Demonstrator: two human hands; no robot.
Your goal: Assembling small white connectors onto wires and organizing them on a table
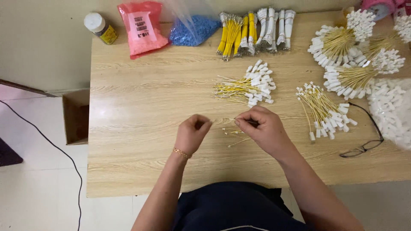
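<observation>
My left hand [192,132] hovers over the wooden table [141,111] with its fingers curled in; whether it pinches something is hidden. My right hand [263,128] pinches thin yellow wires [234,131], whose loose ends lie on the table between the two hands. Just beyond the hands lies a fanned bundle of yellow wires with white connectors [250,85]. A second such bundle [323,111] lies to the right of my right hand.
Along the back edge stand a small bottle [100,28], a pink bag [141,28], a blue bag [190,30] and bundled yellow and white wires [254,32]. More connector bundles [351,55] and a bag of white parts [394,111] fill the right. Black glasses [364,145] lie nearby.
</observation>
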